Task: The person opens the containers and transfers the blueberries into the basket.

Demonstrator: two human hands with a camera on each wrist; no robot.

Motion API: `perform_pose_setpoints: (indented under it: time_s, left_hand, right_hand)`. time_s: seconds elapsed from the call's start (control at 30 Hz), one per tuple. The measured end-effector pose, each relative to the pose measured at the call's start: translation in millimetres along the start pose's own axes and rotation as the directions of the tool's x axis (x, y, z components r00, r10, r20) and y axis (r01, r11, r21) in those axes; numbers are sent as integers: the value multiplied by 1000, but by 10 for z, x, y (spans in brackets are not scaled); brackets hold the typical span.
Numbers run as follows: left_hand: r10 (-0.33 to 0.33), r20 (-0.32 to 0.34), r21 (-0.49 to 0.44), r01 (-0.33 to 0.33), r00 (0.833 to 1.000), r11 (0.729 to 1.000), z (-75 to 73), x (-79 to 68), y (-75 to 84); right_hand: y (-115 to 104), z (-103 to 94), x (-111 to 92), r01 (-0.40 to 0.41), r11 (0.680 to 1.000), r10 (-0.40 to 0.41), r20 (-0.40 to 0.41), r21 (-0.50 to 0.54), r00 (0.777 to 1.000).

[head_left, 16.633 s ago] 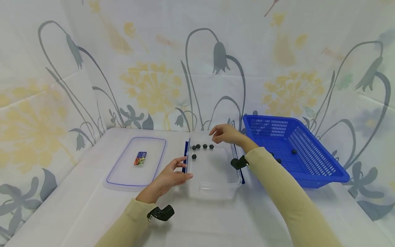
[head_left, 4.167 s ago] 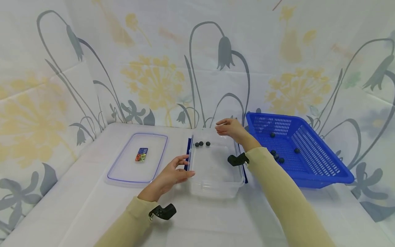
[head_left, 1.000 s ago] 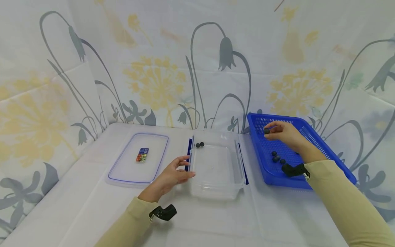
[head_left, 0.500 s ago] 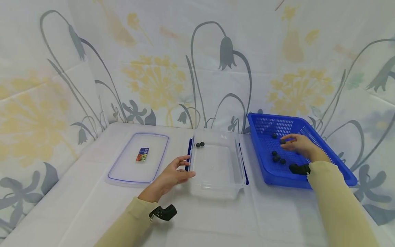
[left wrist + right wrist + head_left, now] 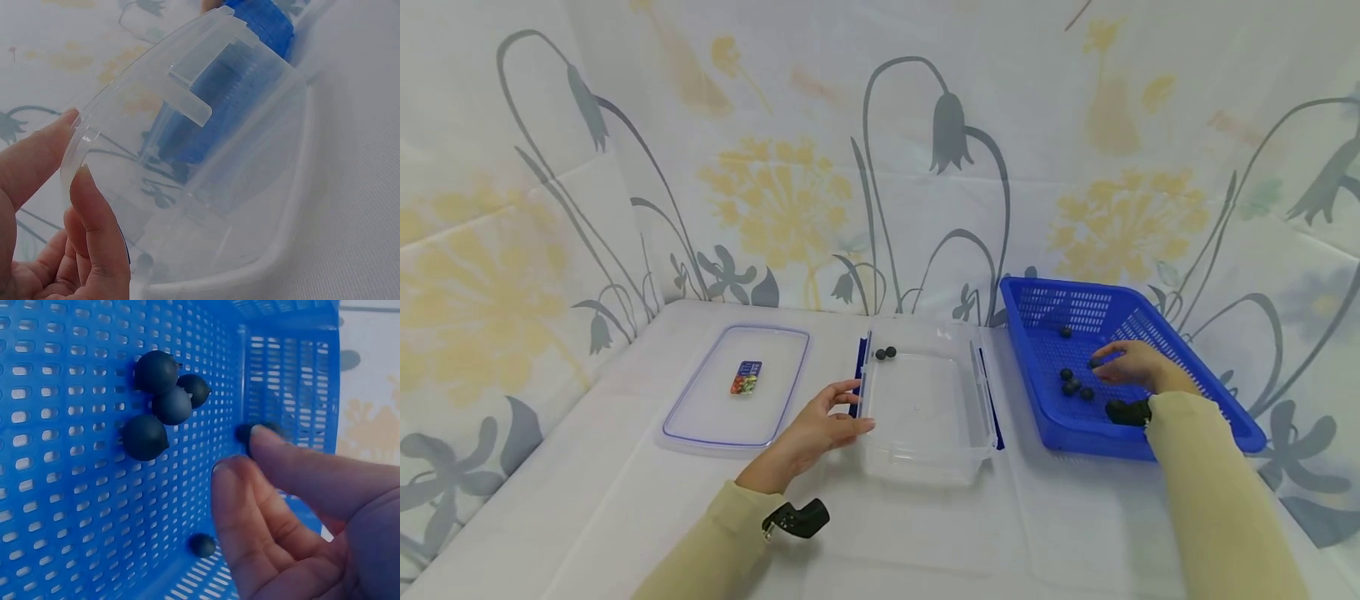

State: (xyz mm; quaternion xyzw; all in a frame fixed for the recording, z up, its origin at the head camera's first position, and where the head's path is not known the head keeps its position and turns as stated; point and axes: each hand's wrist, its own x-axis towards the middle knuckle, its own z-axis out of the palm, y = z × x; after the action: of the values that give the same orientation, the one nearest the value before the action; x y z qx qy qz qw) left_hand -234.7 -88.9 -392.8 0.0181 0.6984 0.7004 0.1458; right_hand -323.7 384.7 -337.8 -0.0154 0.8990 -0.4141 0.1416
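A clear plastic box (image 5: 925, 408) stands in the middle of the table, two blueberries (image 5: 886, 352) in its far left corner. My left hand (image 5: 820, 425) holds the box's left edge, with thumb and fingers on the rim. My right hand (image 5: 1127, 365) is inside the blue basket (image 5: 1045, 417), low over its floor, with a blueberry (image 5: 1093, 363) at the tips of thumb and finger. The thumb partly hides that berry in the right wrist view. Several other blueberries (image 5: 156, 372) lie on the basket floor, most of them clustered left of the hand.
A clear lid (image 5: 715, 417) with a purple-blue rim lies flat to the left of the box, a small fruit-picture label (image 5: 746, 377) on it. Blue latch flaps (image 5: 988, 400) stick out at the box's sides. A flower-print cloth hangs behind the table.
Berries in the box have dropped from several to two since the oldest frame. Over the last second my right hand has lowered a blueberry deeper into the basket. The left hand stays put.
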Motion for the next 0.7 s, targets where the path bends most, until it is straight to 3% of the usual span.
perform_pose_setpoints:
  time_s: [0.27,0.47,0.7]
  left_hand:
    - [4,2,1,-4,1000,1000,7,-3,8]
    - [-5,1,-3,5,1000,1000,8,1,-2]
    - [-2,-4,-2,2,1000,1000,3,4,2]
  right_hand:
    - [-73,-33,28,-26,996,29,-30,88,999]
    - [-284,-9,81,57,978,-49,-48,201,998]
    - [-618,104,176,131,972,-125,-46,193,991]
